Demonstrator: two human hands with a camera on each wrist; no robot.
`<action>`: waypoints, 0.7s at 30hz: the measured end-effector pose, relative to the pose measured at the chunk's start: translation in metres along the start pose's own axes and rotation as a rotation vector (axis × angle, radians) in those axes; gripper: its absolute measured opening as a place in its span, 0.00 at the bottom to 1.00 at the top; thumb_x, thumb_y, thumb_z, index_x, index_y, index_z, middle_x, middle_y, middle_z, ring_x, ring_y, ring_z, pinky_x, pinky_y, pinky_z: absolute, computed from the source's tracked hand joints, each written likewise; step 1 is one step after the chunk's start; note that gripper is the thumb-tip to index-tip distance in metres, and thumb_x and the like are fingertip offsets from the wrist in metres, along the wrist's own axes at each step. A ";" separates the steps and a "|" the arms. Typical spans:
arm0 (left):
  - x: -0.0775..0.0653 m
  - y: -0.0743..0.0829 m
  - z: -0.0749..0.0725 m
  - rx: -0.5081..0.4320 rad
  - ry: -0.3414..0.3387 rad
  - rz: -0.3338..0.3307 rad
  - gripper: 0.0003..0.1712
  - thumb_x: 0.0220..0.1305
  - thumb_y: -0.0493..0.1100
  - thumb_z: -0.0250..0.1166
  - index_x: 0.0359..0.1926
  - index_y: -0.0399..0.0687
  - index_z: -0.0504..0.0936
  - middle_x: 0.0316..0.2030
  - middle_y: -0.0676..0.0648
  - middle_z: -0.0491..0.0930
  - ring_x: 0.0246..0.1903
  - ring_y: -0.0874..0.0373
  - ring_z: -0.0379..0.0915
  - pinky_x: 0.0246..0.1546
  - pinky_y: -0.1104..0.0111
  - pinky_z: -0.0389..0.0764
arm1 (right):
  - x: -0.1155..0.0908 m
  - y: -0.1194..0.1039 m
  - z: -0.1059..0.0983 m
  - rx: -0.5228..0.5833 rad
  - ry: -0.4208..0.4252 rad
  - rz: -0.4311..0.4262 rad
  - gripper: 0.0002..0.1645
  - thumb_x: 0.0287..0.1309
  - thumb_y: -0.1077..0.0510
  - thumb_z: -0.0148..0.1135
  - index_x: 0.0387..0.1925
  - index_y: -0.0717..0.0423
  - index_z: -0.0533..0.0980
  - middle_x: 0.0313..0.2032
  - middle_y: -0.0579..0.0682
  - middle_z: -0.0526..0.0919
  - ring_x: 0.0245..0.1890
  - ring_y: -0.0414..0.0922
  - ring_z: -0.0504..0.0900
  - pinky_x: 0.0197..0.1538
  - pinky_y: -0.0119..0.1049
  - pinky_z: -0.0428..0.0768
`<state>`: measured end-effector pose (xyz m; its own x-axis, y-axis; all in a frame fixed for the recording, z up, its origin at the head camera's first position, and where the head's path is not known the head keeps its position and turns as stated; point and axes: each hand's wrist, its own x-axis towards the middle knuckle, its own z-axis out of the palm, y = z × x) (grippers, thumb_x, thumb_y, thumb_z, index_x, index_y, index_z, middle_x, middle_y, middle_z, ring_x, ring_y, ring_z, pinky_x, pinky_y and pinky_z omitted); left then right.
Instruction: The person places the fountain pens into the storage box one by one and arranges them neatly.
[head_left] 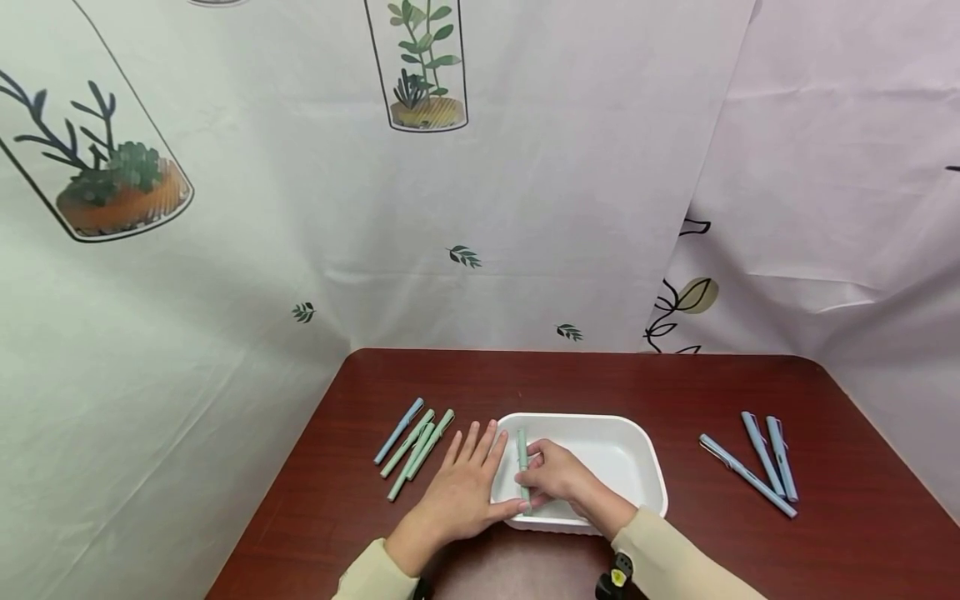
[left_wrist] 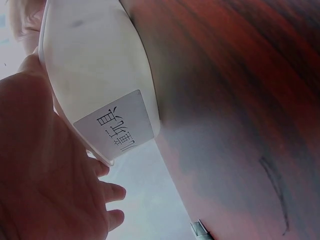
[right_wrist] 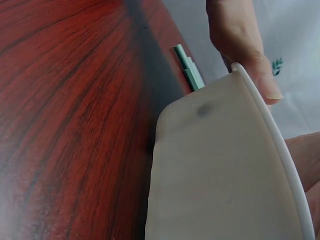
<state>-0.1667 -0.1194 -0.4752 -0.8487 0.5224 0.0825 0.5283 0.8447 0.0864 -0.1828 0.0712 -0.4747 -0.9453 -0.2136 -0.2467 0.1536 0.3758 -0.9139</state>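
A white rectangular tray (head_left: pixel 618 467) sits on the table in the head view. My right hand (head_left: pixel 561 477) reaches into it and pinches a light green pen (head_left: pixel 522 448), which lies lengthwise near the left wall. Across the tray's left rim rests my left hand (head_left: pixel 461 492), its fingers straight and spread, the thumb close to the pen's near end. The left wrist view has the tray's outer wall (left_wrist: pixel 100 60) with a printed label (left_wrist: pixel 117 124) beside my left palm. In the right wrist view the tray wall (right_wrist: pixel 215 165) hides the pen and most of my right hand.
Left of the tray, several pens lie together: a blue pen (head_left: pixel 398 431) and green pens (head_left: pixel 431 444). At the right lie three blue pens, including a slanted one (head_left: pixel 747 475). A patterned cloth (head_left: pixel 525 208) hangs behind the dark red table (head_left: pixel 600 379).
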 end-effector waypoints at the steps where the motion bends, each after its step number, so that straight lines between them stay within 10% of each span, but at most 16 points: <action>1: 0.000 0.000 0.000 0.003 0.004 0.000 0.59 0.63 0.80 0.49 0.80 0.45 0.54 0.79 0.39 0.49 0.78 0.38 0.43 0.76 0.46 0.49 | 0.001 -0.001 0.001 -0.015 0.001 0.004 0.27 0.55 0.67 0.69 0.55 0.74 0.70 0.33 0.54 0.77 0.22 0.42 0.82 0.26 0.37 0.84; 21: 0.001 -0.003 0.005 -0.025 -0.001 -0.004 0.61 0.62 0.82 0.47 0.80 0.44 0.52 0.79 0.39 0.48 0.79 0.42 0.39 0.76 0.46 0.46 | 0.014 -0.004 0.015 -0.262 0.020 -0.018 0.21 0.51 0.67 0.72 0.44 0.72 0.75 0.26 0.53 0.80 0.22 0.43 0.78 0.29 0.33 0.75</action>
<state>-0.1693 -0.1204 -0.4800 -0.8507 0.5194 0.0813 0.5256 0.8434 0.1116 -0.1928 0.0534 -0.4791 -0.9531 -0.2057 -0.2220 0.0591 0.5930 -0.8030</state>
